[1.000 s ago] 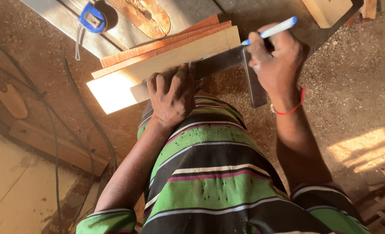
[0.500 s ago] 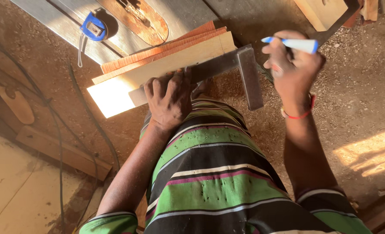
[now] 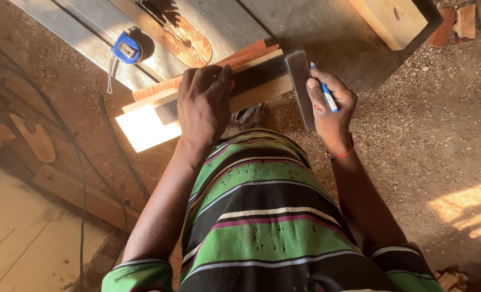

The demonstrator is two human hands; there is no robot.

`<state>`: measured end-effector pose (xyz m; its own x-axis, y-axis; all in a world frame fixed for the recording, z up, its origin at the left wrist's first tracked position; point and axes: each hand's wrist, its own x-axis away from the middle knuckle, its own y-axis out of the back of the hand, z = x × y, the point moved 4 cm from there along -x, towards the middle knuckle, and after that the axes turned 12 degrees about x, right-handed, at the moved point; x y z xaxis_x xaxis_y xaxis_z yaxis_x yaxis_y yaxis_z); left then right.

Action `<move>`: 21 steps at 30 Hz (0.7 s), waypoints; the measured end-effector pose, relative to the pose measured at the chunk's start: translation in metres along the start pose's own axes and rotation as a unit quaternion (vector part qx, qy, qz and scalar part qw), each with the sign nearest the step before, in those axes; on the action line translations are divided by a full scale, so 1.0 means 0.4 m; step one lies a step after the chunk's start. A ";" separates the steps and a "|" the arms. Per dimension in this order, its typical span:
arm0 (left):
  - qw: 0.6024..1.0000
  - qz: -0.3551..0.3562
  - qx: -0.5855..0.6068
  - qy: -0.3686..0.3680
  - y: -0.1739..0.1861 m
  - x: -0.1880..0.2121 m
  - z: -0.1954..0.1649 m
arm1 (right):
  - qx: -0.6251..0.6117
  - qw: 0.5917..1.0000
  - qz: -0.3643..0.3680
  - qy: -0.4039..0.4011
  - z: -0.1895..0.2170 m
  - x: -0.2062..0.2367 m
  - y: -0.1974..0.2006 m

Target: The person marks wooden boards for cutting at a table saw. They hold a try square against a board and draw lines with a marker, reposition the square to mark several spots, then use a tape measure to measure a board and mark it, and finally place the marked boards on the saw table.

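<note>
My left hand (image 3: 202, 103) lies flat on the metal blade of a try square (image 3: 262, 75), pressing it onto a pale wooden plank (image 3: 148, 121) that rests on reddish boards (image 3: 159, 86). The square's dark stock (image 3: 300, 86) hangs over the plank's near edge. My right hand (image 3: 332, 108) holds a blue and white pen (image 3: 324, 92) and rests against that stock. The plank's left end is lit bright by the sun.
A blue tape measure (image 3: 127, 48) lies on the grey saw table (image 3: 219, 21), beside the round saw insert (image 3: 181, 38). Cables (image 3: 116, 157) run over the sawdust floor at the left. Wood offcuts (image 3: 457, 24) and a timber block (image 3: 389, 19) sit at the top right.
My left hand slid up onto the square's blade. My right hand came down with the pen and settled against the square's stock.
</note>
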<state>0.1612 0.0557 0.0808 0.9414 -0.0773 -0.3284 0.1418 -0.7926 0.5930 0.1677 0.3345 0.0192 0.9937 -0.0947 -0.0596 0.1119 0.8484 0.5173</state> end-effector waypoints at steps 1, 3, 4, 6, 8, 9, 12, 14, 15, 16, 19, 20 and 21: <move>1.000 -0.003 -0.002 0.001 -0.003 -0.005 0.004 | 0.002 1.000 -0.002 0.006 0.007 -0.010 -0.004; 1.000 -0.008 -0.007 0.004 -0.008 -0.011 0.008 | 0.000 1.000 -0.003 0.002 0.015 -0.019 -0.011; 1.000 -0.004 -0.007 0.008 -0.012 -0.012 0.010 | -0.002 1.000 -0.002 -0.010 0.013 -0.020 -0.012; 1.000 0.007 -0.005 0.019 -0.017 -0.011 0.013 | -0.004 1.000 0.001 -0.019 0.008 -0.017 -0.010; 1.000 -0.005 0.003 0.015 -0.016 -0.012 0.012 | -0.011 1.000 0.003 -0.006 0.005 -0.012 -0.007; 1.000 -0.009 0.006 0.013 -0.015 -0.013 0.012 | -0.004 1.000 -0.001 0.000 0.005 -0.010 -0.006; 1.000 0.000 0.019 0.017 -0.016 -0.017 0.013 | 0.013 1.000 -0.003 0.010 0.019 -0.011 0.000; 0.999 0.003 0.026 0.020 -0.013 -0.020 0.014 | 0.015 1.000 0.004 0.014 0.046 -0.016 0.008; 0.999 0.004 0.030 0.021 -0.012 -0.021 0.014 | 0.051 0.999 -0.016 -0.009 0.060 -0.020 0.020; 0.999 0.002 0.036 0.021 -0.011 -0.022 0.013 | 0.086 0.995 -0.035 -0.031 0.076 -0.024 0.034; 0.999 -0.004 0.038 0.019 -0.005 -0.023 0.011 | 0.051 0.997 -0.014 0.049 0.153 -0.034 0.061; 0.999 -0.003 0.033 0.018 -0.004 -0.022 0.010 | 0.017 0.995 0.008 0.095 0.180 -0.029 0.064; 0.999 -0.001 0.031 0.017 -0.004 -0.022 0.010 | -0.035 0.995 0.051 0.076 0.190 -0.031 0.054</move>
<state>0.1514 0.0551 0.0800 0.9508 -0.0556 -0.3049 0.1261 -0.8292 0.5445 0.1580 0.3144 0.0959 0.9875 0.0695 -0.1412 0.0044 0.8847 0.4661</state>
